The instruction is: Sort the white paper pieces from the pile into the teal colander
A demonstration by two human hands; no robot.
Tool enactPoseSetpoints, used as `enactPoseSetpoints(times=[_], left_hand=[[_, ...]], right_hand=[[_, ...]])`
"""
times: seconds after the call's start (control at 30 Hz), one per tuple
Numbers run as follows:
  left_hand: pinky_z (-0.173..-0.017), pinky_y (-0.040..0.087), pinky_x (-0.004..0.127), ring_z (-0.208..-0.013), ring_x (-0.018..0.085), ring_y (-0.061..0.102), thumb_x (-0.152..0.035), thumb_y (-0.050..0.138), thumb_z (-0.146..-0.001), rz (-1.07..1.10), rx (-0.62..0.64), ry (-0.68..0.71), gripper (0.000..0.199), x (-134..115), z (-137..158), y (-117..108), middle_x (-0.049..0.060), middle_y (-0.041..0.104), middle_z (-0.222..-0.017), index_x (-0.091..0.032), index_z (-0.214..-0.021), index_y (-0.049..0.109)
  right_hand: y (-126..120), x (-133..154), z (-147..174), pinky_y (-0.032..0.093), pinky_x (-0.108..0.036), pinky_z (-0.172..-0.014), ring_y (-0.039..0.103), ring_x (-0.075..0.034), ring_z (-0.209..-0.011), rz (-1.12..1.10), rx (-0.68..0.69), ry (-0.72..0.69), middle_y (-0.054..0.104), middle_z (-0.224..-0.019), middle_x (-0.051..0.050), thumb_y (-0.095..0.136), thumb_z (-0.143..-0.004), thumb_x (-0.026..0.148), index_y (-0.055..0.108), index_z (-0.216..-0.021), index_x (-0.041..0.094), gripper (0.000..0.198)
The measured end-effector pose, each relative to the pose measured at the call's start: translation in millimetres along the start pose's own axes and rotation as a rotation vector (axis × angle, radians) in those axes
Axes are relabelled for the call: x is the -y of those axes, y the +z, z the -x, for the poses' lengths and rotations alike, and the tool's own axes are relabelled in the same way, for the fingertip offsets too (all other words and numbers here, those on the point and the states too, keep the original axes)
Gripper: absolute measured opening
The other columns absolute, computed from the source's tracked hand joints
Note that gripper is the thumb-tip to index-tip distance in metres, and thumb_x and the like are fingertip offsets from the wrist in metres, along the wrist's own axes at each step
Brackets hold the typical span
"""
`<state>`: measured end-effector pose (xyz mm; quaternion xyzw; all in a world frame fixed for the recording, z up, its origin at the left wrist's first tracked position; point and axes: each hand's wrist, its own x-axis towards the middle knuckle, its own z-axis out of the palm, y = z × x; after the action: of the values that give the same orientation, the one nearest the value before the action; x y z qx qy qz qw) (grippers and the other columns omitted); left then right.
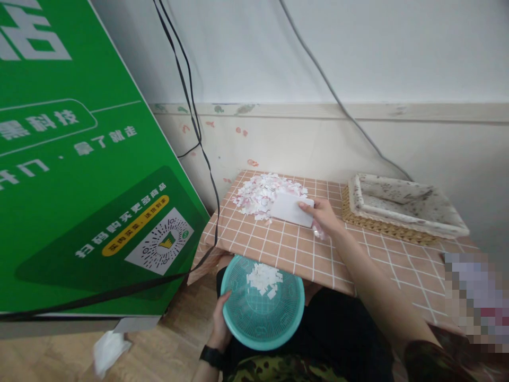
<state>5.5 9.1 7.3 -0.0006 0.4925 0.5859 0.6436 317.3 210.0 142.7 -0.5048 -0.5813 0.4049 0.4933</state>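
Observation:
My left hand (223, 317) grips the left rim of a round teal plastic basket (264, 329), which rests on my lap below the table edge. Small white paper scraps (264, 278) lie inside it. Above the table, my right hand (320, 213) holds a flat white card (292, 208) with the thumb on top. Its far end meets the right side of a heap of torn paper scraps (258, 193), white with some pinkish bits. Something clear and crinkled (318, 231) shows just under my right hand; I cannot make out what it is.
A brown checked cloth (254, 239) covers the table. A cloth-lined wicker basket (397, 212) stands at the back right against the wall. On the left rises a large green panel (91, 159), with black cables (194, 106) hanging beside it. A white bag (109, 350) lies on the floor.

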Motion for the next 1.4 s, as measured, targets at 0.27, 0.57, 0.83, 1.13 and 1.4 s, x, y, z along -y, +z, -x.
enactPoseSetpoints(times=[0.27,0.57,0.83,1.13,1.4], left_hand=[[-0.072,0.051,0.037,-0.069,0.025,0.066,-0.024,0.07,-0.057,0.01,-0.038,0.017,0.014,1.8,-4.8,-2.7,0.006,0.072,-0.068,-0.014,-0.067,0.071],[-0.069,0.051,0.037,-0.067,0.024,0.066,-0.026,0.067,-0.06,-0.017,-0.048,0.07,0.018,-2.8,-9.9,-12.3,0.006,0.072,-0.07,-0.013,-0.073,0.07],[-0.069,0.051,0.037,-0.068,0.025,0.066,-0.025,0.063,-0.063,-0.032,-0.082,0.071,0.017,-2.8,-10.7,-14.9,0.006,0.071,-0.067,-0.014,-0.074,0.07],[-0.072,0.052,0.04,-0.071,0.025,0.067,-0.027,0.064,-0.065,-0.011,0.042,0.049,0.022,1.3,-14.3,-14.4,0.007,0.072,-0.077,-0.013,-0.081,0.07],[-0.074,0.052,0.037,-0.069,0.022,0.067,-0.024,0.066,-0.065,0.012,0.028,0.069,0.016,1.4,-16.9,-16.4,0.005,0.072,-0.073,-0.013,-0.077,0.07]], right_hand=[[-4.4,1.3,-0.5,0.04,-0.025,-0.051,0.052,-0.013,-0.056,-0.092,0.081,0.042,0.062,-0.068,-0.003,0.07,-0.064,0.048,0.064,-0.077,0.013,0.038],[-20.3,11.9,-2.3,0.035,-0.024,-0.046,0.051,-0.014,-0.053,0.17,-0.068,-0.067,0.061,-0.063,-0.003,0.064,-0.068,0.052,0.067,-0.074,0.011,0.041],[-14.9,9.1,-1.2,0.035,-0.023,-0.046,0.05,-0.013,-0.054,0.199,-0.028,-0.098,0.061,-0.064,-0.003,0.061,-0.07,0.054,0.066,-0.075,0.011,0.044],[-26.1,6.4,-4.1,0.037,-0.023,-0.047,0.053,-0.014,-0.054,0.135,-0.026,-0.056,0.063,-0.066,-0.004,0.065,-0.065,0.051,0.067,-0.077,0.011,0.042],[-27.2,4.1,-6.8,0.035,-0.023,-0.045,0.049,-0.013,-0.052,0.242,-0.05,-0.05,0.06,-0.06,-0.003,0.063,-0.066,0.052,0.066,-0.07,0.01,0.042]])
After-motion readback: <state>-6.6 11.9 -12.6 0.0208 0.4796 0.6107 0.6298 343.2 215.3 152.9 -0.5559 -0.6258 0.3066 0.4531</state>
